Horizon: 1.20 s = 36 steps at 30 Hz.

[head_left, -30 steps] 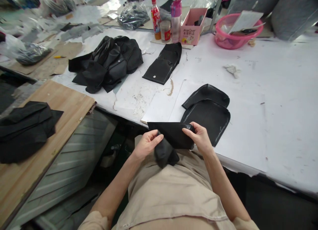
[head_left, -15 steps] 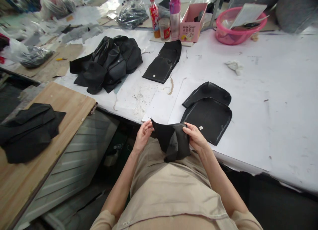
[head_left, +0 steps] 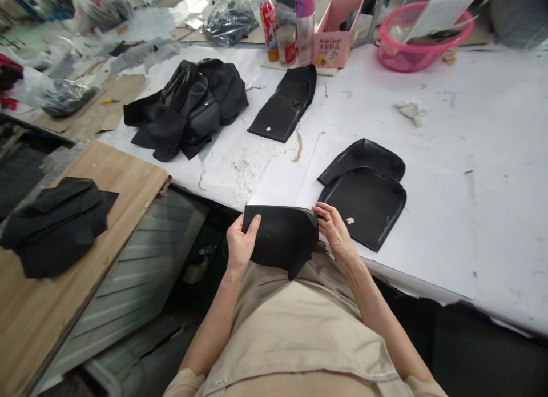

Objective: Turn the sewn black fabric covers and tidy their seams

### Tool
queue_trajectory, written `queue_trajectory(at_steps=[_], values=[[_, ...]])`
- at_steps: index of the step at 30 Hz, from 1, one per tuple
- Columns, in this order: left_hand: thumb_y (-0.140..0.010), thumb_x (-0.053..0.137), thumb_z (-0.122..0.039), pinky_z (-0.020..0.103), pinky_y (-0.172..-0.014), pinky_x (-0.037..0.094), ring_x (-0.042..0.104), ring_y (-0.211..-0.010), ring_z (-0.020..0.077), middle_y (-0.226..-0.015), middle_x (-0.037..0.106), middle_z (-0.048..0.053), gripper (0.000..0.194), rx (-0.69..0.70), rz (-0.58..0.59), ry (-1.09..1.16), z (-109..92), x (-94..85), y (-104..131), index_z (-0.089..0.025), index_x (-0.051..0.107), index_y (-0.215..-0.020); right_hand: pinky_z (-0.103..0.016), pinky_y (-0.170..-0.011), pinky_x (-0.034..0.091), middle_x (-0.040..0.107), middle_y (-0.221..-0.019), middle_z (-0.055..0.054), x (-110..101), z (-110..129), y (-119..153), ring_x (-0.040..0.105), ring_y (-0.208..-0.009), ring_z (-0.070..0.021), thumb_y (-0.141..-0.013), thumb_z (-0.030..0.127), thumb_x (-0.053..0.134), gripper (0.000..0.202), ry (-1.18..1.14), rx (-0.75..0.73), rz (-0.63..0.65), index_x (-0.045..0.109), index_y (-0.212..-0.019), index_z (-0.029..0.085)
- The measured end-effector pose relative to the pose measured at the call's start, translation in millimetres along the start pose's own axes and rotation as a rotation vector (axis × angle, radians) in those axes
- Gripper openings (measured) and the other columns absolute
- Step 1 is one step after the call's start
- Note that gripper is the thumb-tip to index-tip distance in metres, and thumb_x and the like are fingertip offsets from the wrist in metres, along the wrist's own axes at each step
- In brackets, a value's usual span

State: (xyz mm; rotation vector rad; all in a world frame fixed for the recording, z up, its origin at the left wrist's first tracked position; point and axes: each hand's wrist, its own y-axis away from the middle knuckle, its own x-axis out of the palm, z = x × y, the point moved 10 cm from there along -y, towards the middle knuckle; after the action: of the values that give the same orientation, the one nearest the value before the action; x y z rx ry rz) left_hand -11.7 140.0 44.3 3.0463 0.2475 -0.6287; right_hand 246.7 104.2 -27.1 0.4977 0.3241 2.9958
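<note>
A black leather-like piece [head_left: 280, 237] with a rounded right end is stretched out over my lap at the table edge. My left hand [head_left: 242, 241] is closed on its left end, thumb on the front face and fingers behind. At the right edge, my right hand [head_left: 336, 231] holds the piece with its fingertips; the thumb is mostly hidden. Just beyond my right hand, two similar overlapping black pieces [head_left: 366, 203] with curved edges lie on the table, a small pale tag on the nearer one. Another tagged black piece [head_left: 282, 105] lies farther back.
On the white-covered table [head_left: 449, 214] lies a heap of black material [head_left: 192, 108]. More black pieces [head_left: 60, 223] rest on a wooden board [head_left: 141, 180] at left. Behind stand a drink bottle [head_left: 269, 25], a purple-lidded bottle [head_left: 305, 28], a pink box [head_left: 336, 37] and a pink basin [head_left: 411, 54].
The held black piece has been turned and flattened out, its folded face now smooth. My left hand has taken a thumb-on-top grip; my right fingers have shifted along the right edge.
</note>
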Motion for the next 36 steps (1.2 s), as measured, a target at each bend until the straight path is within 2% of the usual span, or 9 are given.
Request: queue_trajectory(at_steps=[3, 9, 13, 16, 18, 20, 26, 31, 36], values=[[-0.084, 0.067, -0.042, 0.022, -0.064, 0.042, 0.053, -0.065, 0.0137, -0.067, 0.06, -0.001, 0.027, 0.016, -0.029, -0.03, -4.8, -4.6, 2.1, -0.016, 0.067, -0.075, -0.038, -0.104, 0.044, 0.046, -0.148, -0.011, 7.0, 2.7, 4.1, 0.057, -0.122, -0.0272, -0.067, 0.07, 0.074, 0.078, -0.069, -0.003, 0.079, 0.05, -0.128, 0.028], [-0.085, 0.065, -0.042, 0.022, -0.062, 0.038, 0.046, -0.062, 0.0121, -0.063, 0.052, -0.003, 0.03, 0.065, -0.074, -0.105, -11.7, -10.0, 3.5, -0.017, 0.062, -0.069, -0.04, -0.108, 0.039, 0.026, -0.16, -0.008, 13.7, 7.2, 7.6, 0.05, -0.132, -0.0282, -0.062, 0.035, 0.085, 0.055, 0.058, 0.061, 0.072, 0.054, -0.106, 0.027], [-0.085, 0.065, -0.043, 0.021, -0.061, 0.039, 0.047, -0.062, 0.0117, -0.062, 0.052, -0.003, 0.031, 0.074, -0.077, -0.096, -8.2, -9.6, 1.2, -0.015, 0.063, -0.07, -0.038, -0.107, 0.038, 0.043, -0.151, -0.01, 10.7, 8.7, 3.1, 0.049, -0.132, -0.0265, -0.069, 0.029, 0.076, 0.032, 0.104, 0.057, -0.055, 0.057, -0.093, 0.023], [-0.082, 0.069, -0.043, 0.021, -0.061, 0.041, 0.05, -0.063, 0.0117, -0.065, 0.057, -0.002, 0.03, 0.031, -0.093, 0.018, 3.0, -10.9, 0.0, -0.014, 0.065, -0.074, -0.033, -0.09, 0.046, 0.068, -0.113, -0.007, 6.3, 5.4, -2.0, 0.062, -0.106, -0.0232, -0.073, 0.038, 0.073, 0.024, 0.06, 0.067, -0.154, 0.057, -0.08, 0.021], [-0.08, 0.071, -0.043, 0.021, -0.062, 0.043, 0.053, -0.064, 0.012, -0.069, 0.061, -0.001, 0.03, -0.019, -0.086, 0.12, 12.8, -10.8, -0.2, -0.014, 0.067, -0.078, -0.029, -0.073, 0.047, 0.068, -0.087, -0.002, 5.5, 2.3, -4.1, 0.062, -0.081, -0.0189, -0.074, 0.044, 0.073, 0.028, 0.024, 0.082, -0.189, 0.057, -0.076, 0.021], [-0.081, 0.071, -0.045, 0.021, -0.063, 0.044, 0.054, -0.066, 0.012, -0.072, 0.063, 0.0, 0.031, -0.054, -0.061, 0.201, 20.3, -10.1, 0.1, -0.014, 0.067, -0.08, -0.027, -0.065, 0.044, 0.064, -0.077, 0.001, 6.3, 3.2, -4.9, 0.056, -0.07, -0.0157, -0.074, 0.046, 0.074, 0.029, -0.003, 0.063, -0.203, 0.059, -0.077, 0.021], [-0.087, 0.064, -0.048, 0.018, -0.057, 0.039, 0.045, -0.058, 0.0081, -0.061, 0.052, -0.003, 0.038, -0.026, -0.083, 0.233, 26.7, -18.6, 3.4, -0.015, 0.06, -0.069, -0.026, -0.063, 0.042, 0.061, -0.075, 0.002, 5.9, 9.9, -0.8, 0.053, -0.067, -0.0143, -0.076, 0.046, 0.074, 0.03, 0.013, -0.002, -0.246, 0.058, -0.079, 0.021], [-0.083, 0.067, -0.05, 0.021, -0.059, 0.046, 0.054, -0.059, 0.0102, -0.067, 0.061, -0.001, 0.036, -0.151, -0.113, 0.458, 41.1, -14.6, 9.4, -0.015, 0.064, -0.074, -0.028, -0.073, 0.047, 0.067, -0.091, -0.002, 9.8, 21.0, 2.2, 0.059, -0.08, -0.0167, -0.079, 0.044, 0.072, 0.028, 0.032, -0.07, -0.228, 0.054, -0.08, 0.022], [-0.081, 0.068, -0.051, 0.022, -0.058, 0.046, 0.054, -0.057, 0.011, -0.064, 0.062, -0.001, 0.037, -0.169, -0.175, 0.444, 46.5, -21.1, 13.6, -0.016, 0.064, -0.071, -0.03, -0.077, 0.048, 0.068, -0.097, -0.003, 12.3, 24.8, 4.2, 0.061, -0.085, -0.0181, -0.079, 0.042, 0.073, 0.028, 0.009, -0.085, -0.226, 0.053, -0.079, 0.023]])
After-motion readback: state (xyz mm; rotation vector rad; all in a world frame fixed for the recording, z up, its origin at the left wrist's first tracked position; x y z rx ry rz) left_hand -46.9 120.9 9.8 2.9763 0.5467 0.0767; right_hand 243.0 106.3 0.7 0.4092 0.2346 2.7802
